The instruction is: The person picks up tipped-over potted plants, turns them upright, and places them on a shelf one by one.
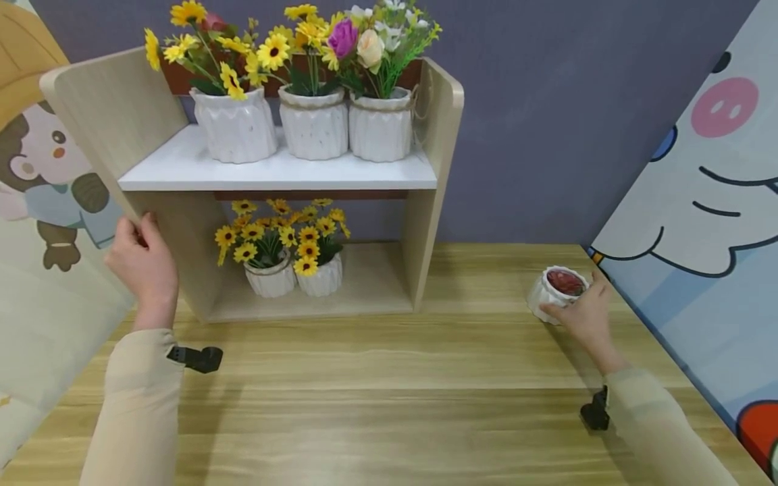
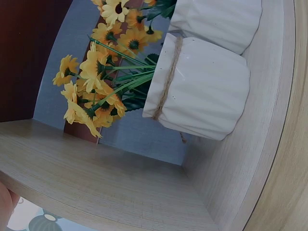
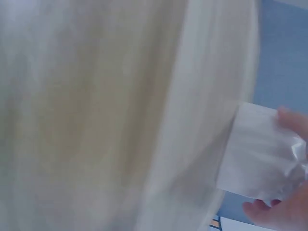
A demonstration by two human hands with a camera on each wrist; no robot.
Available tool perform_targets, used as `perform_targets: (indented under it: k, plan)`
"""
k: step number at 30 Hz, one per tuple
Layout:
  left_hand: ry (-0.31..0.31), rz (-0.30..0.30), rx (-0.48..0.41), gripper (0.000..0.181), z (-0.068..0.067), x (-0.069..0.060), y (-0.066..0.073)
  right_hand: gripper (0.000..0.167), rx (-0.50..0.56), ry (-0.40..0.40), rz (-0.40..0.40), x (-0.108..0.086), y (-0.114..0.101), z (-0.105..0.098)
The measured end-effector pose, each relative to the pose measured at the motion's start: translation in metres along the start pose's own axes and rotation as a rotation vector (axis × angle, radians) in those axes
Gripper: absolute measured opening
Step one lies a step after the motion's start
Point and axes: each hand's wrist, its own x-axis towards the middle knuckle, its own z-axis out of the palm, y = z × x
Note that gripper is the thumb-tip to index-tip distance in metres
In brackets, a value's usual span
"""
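My right hand point(image 1: 585, 317) grips a small white ribbed flowerpot point(image 1: 543, 295) by its rim, at the right of the table. Something dark red fills the pot's mouth; its kind is unclear. In the right wrist view, thumb and fingers stand on either side of the white pot point(image 3: 262, 151). On the left, my left hand point(image 1: 146, 263) holds the front edge of the side panel of a two-tier wooden shelf point(image 1: 200, 253), its fingers curled there. Only a bit of that hand point(image 2: 6, 204) shows in the left wrist view, at the panel's edge.
On the shelf's white upper board point(image 1: 273, 177) stand three white pots with flowers, one a mixed bouquet point(image 1: 379, 125). Two pots of yellow flowers point(image 1: 270, 278) sit in the lower compartment. The wooden table point(image 1: 377, 385) meets a cartoon-printed wall point(image 1: 687, 223) at the right.
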Motion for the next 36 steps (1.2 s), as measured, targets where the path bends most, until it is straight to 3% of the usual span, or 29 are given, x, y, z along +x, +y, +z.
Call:
perform_targets:
  k: [6, 13, 23, 36]
  plan:
    - [-0.001, -0.014, 0.006, 0.03, -0.001, 0.0, 0.001, 0.114, 0.055, -0.056, -0.024, 0.009, 0.0, -0.006]
    - [-0.015, -0.016, 0.026, 0.042, 0.001, 0.0, -0.001, 0.112, 0.034, -0.147, 0.049, 0.014, -0.001, -0.008]
    - [-0.017, -0.028, 0.007, 0.032, 0.001, 0.001, -0.001, 0.103, -0.077, -0.11, 0.074, 0.014, -0.003, -0.006]
    - [0.001, -0.004, 0.018, 0.034, 0.0, 0.0, 0.0, 0.098, -0.107, -0.088, -0.032, -0.005, -0.012, -0.004]
